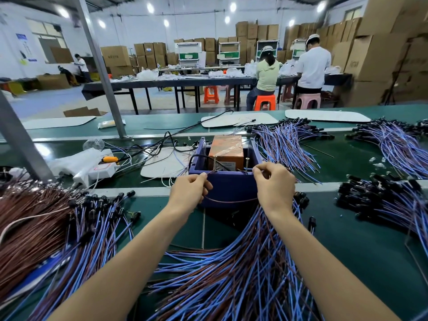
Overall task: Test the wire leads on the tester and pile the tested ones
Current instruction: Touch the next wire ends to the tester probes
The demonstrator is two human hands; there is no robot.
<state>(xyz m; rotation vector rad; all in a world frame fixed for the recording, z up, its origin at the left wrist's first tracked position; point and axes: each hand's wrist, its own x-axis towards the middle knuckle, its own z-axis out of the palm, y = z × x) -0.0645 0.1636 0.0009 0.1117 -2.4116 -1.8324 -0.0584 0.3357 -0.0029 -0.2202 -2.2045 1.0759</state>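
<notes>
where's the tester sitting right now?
Head view, centre of the bench: the orange tester sits inside the blue bin, just beyond the left hand and right hand, which hold a brown wire lead.

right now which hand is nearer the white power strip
Left. The left hand is to the right of the white power strip; the right hand is farther right, across the blue tester box. Both pinch one brown wire lead.
</notes>
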